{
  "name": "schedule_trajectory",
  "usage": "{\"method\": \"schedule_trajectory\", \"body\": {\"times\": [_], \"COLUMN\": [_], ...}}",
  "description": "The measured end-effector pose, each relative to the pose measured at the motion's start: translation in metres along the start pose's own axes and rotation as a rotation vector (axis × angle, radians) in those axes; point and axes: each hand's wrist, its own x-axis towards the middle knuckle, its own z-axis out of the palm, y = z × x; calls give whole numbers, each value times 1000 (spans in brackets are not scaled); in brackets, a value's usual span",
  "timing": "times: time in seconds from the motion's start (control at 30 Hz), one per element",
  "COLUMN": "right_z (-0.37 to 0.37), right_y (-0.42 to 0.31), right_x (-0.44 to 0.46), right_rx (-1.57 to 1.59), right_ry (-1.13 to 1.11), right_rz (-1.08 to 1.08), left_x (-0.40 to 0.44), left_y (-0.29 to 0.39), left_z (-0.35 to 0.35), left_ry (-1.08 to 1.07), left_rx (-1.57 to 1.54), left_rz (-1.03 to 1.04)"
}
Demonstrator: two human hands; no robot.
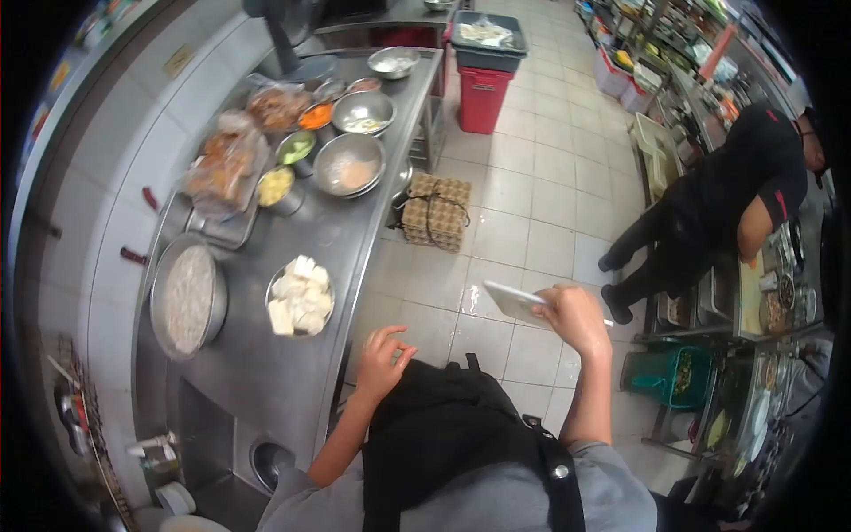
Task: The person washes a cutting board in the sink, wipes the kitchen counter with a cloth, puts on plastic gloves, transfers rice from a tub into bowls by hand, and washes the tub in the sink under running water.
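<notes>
My right hand (572, 315) is closed round a flat white object with a straight edge (514, 302), held over the tiled floor. Nothing shows in my left hand (384, 359), whose fingers are apart and bent beside the edge of the steel counter (275, 372). On that counter, left of my left hand, stands a metal bowl heaped with white blocks (301, 297). Farther left is a large metal bowl of whitish contents (188, 297).
Bowls (350, 164), tubs of chopped food (277, 188) and bagged food (222, 168) stand along the counter. A sink (222, 443) is at lower left. Egg trays (436, 211) and a red bin (485, 99) are on the floor. A person (718, 195) works at the right.
</notes>
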Motion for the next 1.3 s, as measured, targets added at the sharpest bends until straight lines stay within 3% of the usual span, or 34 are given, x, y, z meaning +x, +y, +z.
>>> {"method": "schedule_trajectory", "body": {"times": [0.17,0.23,0.27,0.4,0.43,0.5,0.53,0.57,0.67,0.73,0.77,0.83,0.87,0.93,1.03,1.07,1.1,1.17,1.23,1.3], "right_z": [4,30,57,182,211,320,298,345,378,414,379,320,299,261,203,186,171,152,135,120], "right_y": [92,150,195,311,326,374,350,377,394,424,421,433,450,496,562,583,604,642,676,718], "right_x": [75,110,124,119,103,34,23,-1,-25,-21,-3,55,82,141,236,268,304,363,424,498], "right_rx": [-16,111,278,139,254,300,384,626,387,244,329,447,463,471,452,442,423,383,325,196], "right_ry": [64,-88,-141,-313,-398,-181,-278,-334,-416,-351,-408,-446,-445,-444,-455,-463,-467,-493,-524,-541], "right_rz": [168,258,226,519,624,632,868,1036,1011,894,990,1103,1113,1085,1019,994,964,911,843,759], "left_x": [54,84,103,202,230,312,354,397,519,599,632,687,704,714,662,637,613,602,601,636], "left_y": [-40,-56,-65,-88,-84,-74,-65,-56,-48,-31,-29,-43,-58,-106,-196,-228,-245,-222,-233,-232], "left_z": [46,65,75,113,117,137,148,158,210,246,270,328,355,404,439,447,448,408,398,403], "left_ry": [-141,-182,-208,-364,-383,-403,-400,-458,-486,-587,-588,-634,-624,-554,-584,-804,-886,-1196,-1278,-1299], "left_rx": [61,76,90,103,97,-1,-4,-9,57,89,98,-172,-169,-128,41,215,341,132,127,162], "left_rz": [-49,-81,-89,-79,-68,32,55,75,281,298,305,178,177,-89,-356,-554,-549,-942,-1201,-1268]}}
